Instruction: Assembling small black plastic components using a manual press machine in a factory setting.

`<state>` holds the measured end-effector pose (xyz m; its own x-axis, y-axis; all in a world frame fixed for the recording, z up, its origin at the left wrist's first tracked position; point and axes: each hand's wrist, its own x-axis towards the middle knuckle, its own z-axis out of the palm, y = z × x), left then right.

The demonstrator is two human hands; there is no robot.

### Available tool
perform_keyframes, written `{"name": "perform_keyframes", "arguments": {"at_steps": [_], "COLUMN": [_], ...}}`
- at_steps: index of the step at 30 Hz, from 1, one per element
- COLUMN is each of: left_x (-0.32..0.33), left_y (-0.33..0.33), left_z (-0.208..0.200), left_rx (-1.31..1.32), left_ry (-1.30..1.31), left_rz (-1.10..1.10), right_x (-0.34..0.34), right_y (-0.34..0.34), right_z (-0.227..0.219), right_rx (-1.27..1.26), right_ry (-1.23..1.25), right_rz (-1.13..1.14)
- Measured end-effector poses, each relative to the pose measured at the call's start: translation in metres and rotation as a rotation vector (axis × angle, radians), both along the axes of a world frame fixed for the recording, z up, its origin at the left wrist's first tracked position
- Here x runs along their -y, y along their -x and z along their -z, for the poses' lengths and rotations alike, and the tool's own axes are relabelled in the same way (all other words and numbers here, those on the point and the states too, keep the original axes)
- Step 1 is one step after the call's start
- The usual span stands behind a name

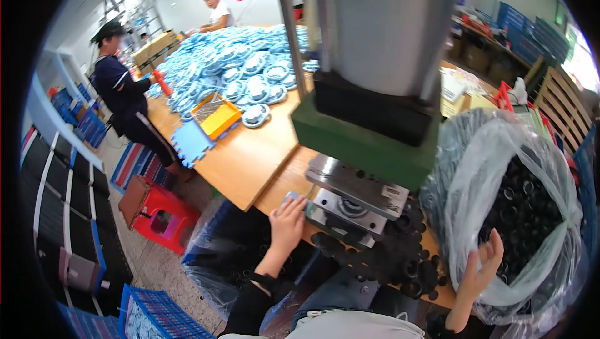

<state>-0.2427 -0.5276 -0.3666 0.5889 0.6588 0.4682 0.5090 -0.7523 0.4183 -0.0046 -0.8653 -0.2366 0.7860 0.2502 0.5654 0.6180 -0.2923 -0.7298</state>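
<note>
In front of me stands a press with a green block (365,142) under a thick grey cylinder (381,26). Below the block is a metal die (359,186), and a round ring-shaped seat (352,207) shows in its lower plate. My left hand (287,225) lies with its fingers stretched over the die's left end, touching a grey edge there. My right hand (482,265) is raised with fingers apart at the near side of a clear plastic bag (465,151), and nothing shows in it. Black round parts (522,204) fill the bag. Loose black discs (400,254) lie heaped before the die.
A wooden table (259,167) holds a large pile of light-blue round parts (250,67), a yellow tray (215,116) and a blue foam mat (190,143). A lined bin (215,245) stands below left, by a red stool (164,220). Two people (125,82) are across the table.
</note>
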Motion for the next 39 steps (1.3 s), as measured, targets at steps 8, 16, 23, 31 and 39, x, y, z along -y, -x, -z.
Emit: {"name": "perform_keyframes", "arguments": {"at_steps": [8,16,23,31,39], "left_x": [0.034,0.046,0.041,0.060,0.077], "left_y": [0.007,-0.072,-0.083,-0.113,-0.093], "left_z": [-0.026,-0.075,-0.084,-0.106,-0.070], "left_rx": [0.259,0.456,0.467,0.624,0.677], "left_ry": [0.011,0.039,0.109,0.036,0.041], "left_rz": [0.039,0.093,0.062,0.009,0.002], "right_x": [0.077,0.077,0.059,0.062,-0.015], "right_y": [-0.119,-0.132,-0.168,-0.163,-0.025], "right_z": [0.060,0.088,0.090,0.066,-0.028], "right_rx": [-0.159,-0.260,-0.310,-0.435,-0.331], "right_ry": [0.728,0.514,0.617,-0.053,-0.165], "right_rz": [0.158,0.094,0.093,0.096,-0.535]}}
